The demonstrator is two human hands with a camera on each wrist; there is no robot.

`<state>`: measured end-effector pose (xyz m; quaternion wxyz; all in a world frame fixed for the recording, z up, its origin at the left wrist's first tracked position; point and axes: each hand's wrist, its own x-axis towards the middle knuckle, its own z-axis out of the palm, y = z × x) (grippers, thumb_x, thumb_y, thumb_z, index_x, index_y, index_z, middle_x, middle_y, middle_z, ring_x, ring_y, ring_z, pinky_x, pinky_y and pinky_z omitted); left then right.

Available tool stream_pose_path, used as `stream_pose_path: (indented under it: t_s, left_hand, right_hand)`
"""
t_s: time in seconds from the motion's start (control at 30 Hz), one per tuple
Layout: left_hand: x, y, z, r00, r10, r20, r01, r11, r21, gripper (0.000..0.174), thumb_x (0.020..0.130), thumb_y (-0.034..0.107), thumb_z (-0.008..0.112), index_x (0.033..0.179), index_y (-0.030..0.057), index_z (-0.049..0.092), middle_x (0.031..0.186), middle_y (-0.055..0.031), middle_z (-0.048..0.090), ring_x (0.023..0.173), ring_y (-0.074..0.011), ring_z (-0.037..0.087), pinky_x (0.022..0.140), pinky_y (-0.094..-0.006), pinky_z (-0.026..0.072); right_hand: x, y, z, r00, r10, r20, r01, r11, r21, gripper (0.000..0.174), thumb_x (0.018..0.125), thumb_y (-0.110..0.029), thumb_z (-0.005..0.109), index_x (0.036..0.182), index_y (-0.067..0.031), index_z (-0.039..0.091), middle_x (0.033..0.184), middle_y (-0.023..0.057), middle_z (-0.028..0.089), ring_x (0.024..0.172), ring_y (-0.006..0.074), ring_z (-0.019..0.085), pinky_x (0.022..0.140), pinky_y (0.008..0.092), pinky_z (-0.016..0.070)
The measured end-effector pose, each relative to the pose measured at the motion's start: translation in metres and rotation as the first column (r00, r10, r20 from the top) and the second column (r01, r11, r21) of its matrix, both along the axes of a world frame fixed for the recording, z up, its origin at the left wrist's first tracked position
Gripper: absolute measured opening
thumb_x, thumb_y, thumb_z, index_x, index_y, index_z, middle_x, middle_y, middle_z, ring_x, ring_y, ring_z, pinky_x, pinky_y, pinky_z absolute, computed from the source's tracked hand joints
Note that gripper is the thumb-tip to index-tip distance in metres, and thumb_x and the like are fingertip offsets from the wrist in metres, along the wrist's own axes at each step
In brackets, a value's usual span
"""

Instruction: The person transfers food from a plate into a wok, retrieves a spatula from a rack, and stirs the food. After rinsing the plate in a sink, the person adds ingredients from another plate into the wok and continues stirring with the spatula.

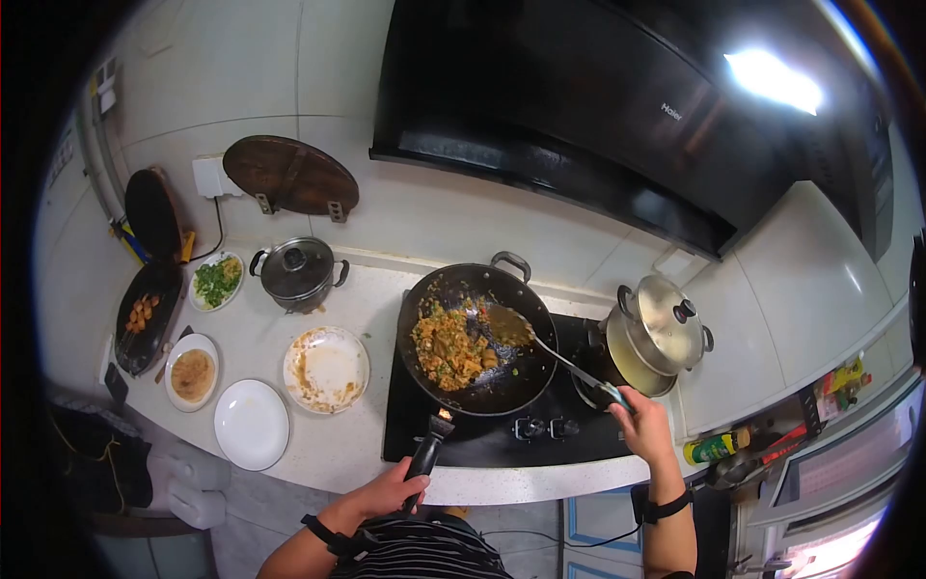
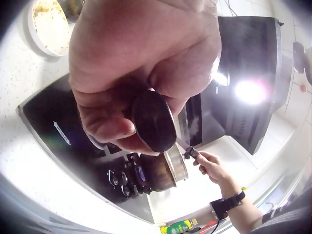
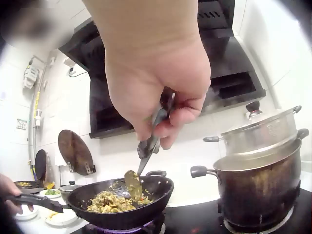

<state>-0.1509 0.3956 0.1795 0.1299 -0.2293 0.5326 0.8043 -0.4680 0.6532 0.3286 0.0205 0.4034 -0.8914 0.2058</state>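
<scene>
My left hand (image 1: 386,490) grips the black handle (image 1: 425,454) of a deep wok (image 1: 526,386) on the stove. Its fingers wrap the handle, whose rounded end (image 2: 154,122) faces the left wrist camera. In the wok lies a fried mix (image 1: 444,349) of small chopped pieces, heaped toward the left side. My right hand (image 1: 646,427) holds a metal spatula (image 1: 571,369) by its handle, from the right of the wok. The spatula's blade (image 3: 132,184) is down inside the wok, beside the food, coated with bits. Blue-violet flame (image 3: 124,229) shows under the wok.
A tall pot with a lidded steamer (image 1: 666,328) stands right of the wok. To the left are a lidded pot (image 1: 297,273), a smeared plate (image 1: 352,372), a white plate (image 1: 251,425), a plate of greens (image 1: 218,281) and an open electric pan (image 1: 140,352). A range hood (image 1: 540,106) hangs above.
</scene>
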Motion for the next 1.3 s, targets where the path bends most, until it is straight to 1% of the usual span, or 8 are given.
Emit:
stream_pose_path:
  t_s: [0.07,0.17,0.47,0.57,0.73,0.83,0.93,1.3]
  left_hand:
    - [0.001,0.0,-0.005,1.0,-0.012,0.001,0.012,1.0,0.003,0.025,0.1,0.028,0.053,0.113,0.0098,0.041,0.08,-0.0015,0.058,0.061,-0.0085,0.056,0.053,-0.0217,0.0435]
    - [0.002,0.0,-0.004,1.0,-0.009,-0.003,0.009,1.0,0.008,0.025,0.1,0.028,0.053,0.113,0.0096,0.042,0.08,-0.0013,0.057,0.062,-0.0082,0.056,0.054,-0.0221,0.0439]
    - [0.001,0.001,-0.008,1.0,0.009,-0.012,-0.009,1.0,-0.014,0.029,0.099,0.031,0.056,0.106,0.0068,0.042,0.079,-0.002,0.055,0.061,-0.0089,0.054,0.054,-0.0244,0.047]
    - [0.002,0.001,-0.011,1.0,0.01,-0.009,-0.011,1.0,-0.018,0.03,0.098,0.031,0.056,0.107,0.0067,0.042,0.079,-0.0019,0.055,0.061,-0.0087,0.054,0.054,-0.0239,0.047]
    - [0.002,0.002,-0.006,1.0,0.023,-0.002,-0.023,1.0,-0.004,0.029,0.098,0.03,0.057,0.107,0.0066,0.042,0.078,-0.0017,0.056,0.06,-0.0084,0.054,0.053,-0.0233,0.0467]
    - [0.002,0.001,-0.008,1.0,0.019,-0.009,-0.019,1.0,-0.001,0.028,0.099,0.029,0.057,0.107,0.0065,0.042,0.078,-0.0017,0.055,0.06,-0.0083,0.054,0.054,-0.0234,0.0468]
    - [0.001,0.001,0.0,1.0,0.024,-0.011,-0.024,1.0,0.009,0.027,0.099,0.028,0.056,0.106,0.0066,0.043,0.078,-0.0017,0.055,0.06,-0.0084,0.054,0.054,-0.0236,0.0472]
    - [0.002,0.0,-0.003,1.0,-0.01,-0.027,0.01,1.0,-0.028,0.026,0.099,0.029,0.055,0.104,0.0071,0.042,0.078,-0.0021,0.055,0.06,-0.0098,0.055,0.054,-0.024,0.0452]
  right_hand:
    - [-0.007,-0.002,-0.001,0.995,-0.073,0.074,0.075,0.997,-0.022,0.02,0.089,-0.022,0.066,0.099,-0.0041,0.066,0.072,0.0178,0.065,0.066,0.0389,0.062,0.061,0.0398,0.0489]
    - [-0.025,-0.003,-0.009,0.965,-0.168,0.204,0.156,0.985,0.072,0.024,0.091,-0.021,0.065,0.096,0.0018,0.067,0.065,0.007,0.062,0.059,0.0143,0.059,0.058,0.0306,0.0464]
    - [-0.039,-0.086,-0.068,0.623,-0.1,0.776,0.162,0.987,-0.002,0.025,0.092,-0.021,0.067,0.103,0.0003,0.071,0.073,-0.0014,0.062,0.066,0.0066,0.053,0.06,0.0229,0.0429]
    - [-0.029,-0.091,-0.056,0.707,0.063,0.704,0.024,0.993,-0.113,0.029,0.089,-0.019,0.068,0.109,0.0025,0.07,0.076,0.0004,0.065,0.069,0.0069,0.056,0.065,0.0245,0.0468]
    - [-0.022,-0.07,-0.006,0.944,0.294,0.149,-0.288,0.956,-0.062,0.035,0.08,-0.017,0.076,0.113,-0.0059,0.069,0.097,0.0162,0.071,0.083,0.03,0.069,0.075,0.0334,0.053]
    - [-0.007,-0.055,0.049,0.966,0.249,0.063,-0.255,0.958,0.128,0.033,0.08,-0.015,0.076,0.111,-0.0069,0.07,0.099,0.0152,0.071,0.086,0.0293,0.069,0.075,0.0344,0.0535]
    - [-0.016,-0.031,0.07,0.971,0.239,0.002,-0.239,0.97,0.052,0.031,0.08,-0.013,0.076,0.11,-0.0068,0.069,0.092,0.013,0.071,0.08,0.0258,0.07,0.072,0.0329,0.0533]
    - [-0.062,-0.03,0.054,0.903,-0.235,0.359,0.109,0.935,0.336,0.03,0.089,-0.03,0.067,0.091,-0.0004,0.072,0.062,0.0056,0.064,0.057,0.0129,0.06,0.059,0.0301,0.0482]
